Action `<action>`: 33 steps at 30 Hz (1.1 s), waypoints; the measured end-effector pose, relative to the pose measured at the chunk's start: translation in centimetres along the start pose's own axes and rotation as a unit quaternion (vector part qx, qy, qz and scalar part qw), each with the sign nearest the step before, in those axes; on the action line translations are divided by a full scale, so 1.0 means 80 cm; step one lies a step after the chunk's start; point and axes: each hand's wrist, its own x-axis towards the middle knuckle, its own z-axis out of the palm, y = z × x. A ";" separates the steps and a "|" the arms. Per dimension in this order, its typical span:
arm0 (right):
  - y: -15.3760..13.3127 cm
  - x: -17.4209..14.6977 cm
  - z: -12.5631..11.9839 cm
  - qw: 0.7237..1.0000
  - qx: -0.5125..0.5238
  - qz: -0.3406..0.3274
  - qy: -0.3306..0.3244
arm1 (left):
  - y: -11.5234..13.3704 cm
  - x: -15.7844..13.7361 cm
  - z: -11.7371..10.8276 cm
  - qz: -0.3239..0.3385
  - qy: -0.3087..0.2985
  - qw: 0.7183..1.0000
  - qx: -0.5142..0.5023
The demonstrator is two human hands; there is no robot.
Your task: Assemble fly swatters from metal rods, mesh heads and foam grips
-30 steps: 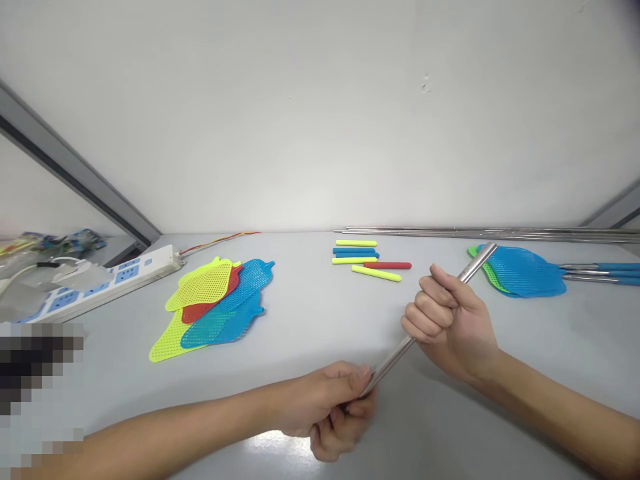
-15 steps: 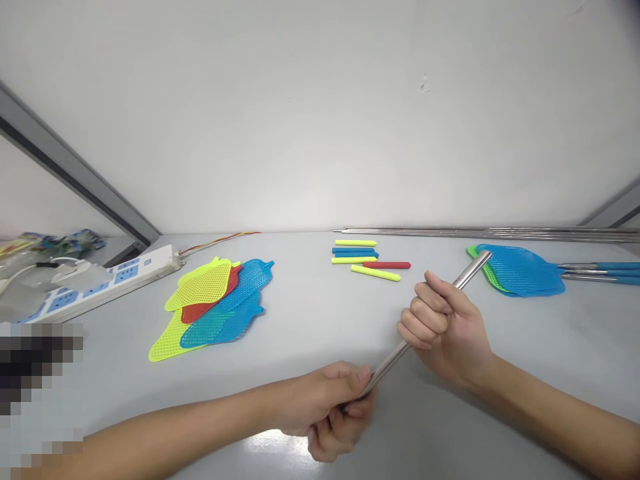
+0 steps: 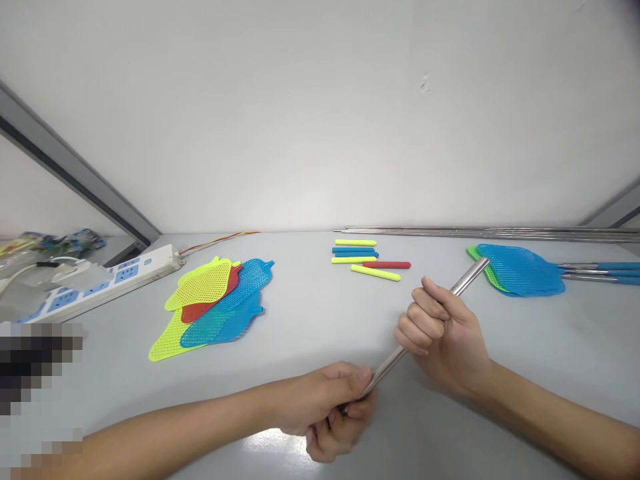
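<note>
Two bare hands grip one metal tube (image 3: 387, 367), which slants on the near side of six coloured sticks (image 3: 355, 260), its upper end pointing past them to the right. The left hand (image 3: 340, 407), straight nearer from the sticks, pinches the tube's lower part between thumb and curled fingers; the very end is hidden there. The right hand (image 3: 445, 333), nearer than the sticks and to their right, is closed in a fist around the tube higher up.

The sticks, three yellow, two blue and one red, lie on the grey table (image 3: 310, 320). Left of them is an overlapping pile of yellow, red and blue mesh paddles (image 3: 205, 287), and farther left a white power strip (image 3: 159, 261). Right of the sticks lie blue and green fly swatters (image 3: 525, 270); thin metal rods (image 3: 450, 231) run behind and rightward.
</note>
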 end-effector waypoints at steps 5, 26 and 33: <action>0.001 0.001 0.000 1.000 -0.002 0.004 0.004 | 0.000 0.000 0.000 0.002 0.001 1.000 0.003; -0.010 0.015 0.000 0.995 -0.068 0.024 0.071 | 0.003 0.006 -0.009 -0.026 -0.026 0.998 -0.045; -0.021 0.031 -0.021 0.996 -0.054 0.024 0.071 | 0.009 0.004 -0.019 -0.015 0.004 0.996 -0.085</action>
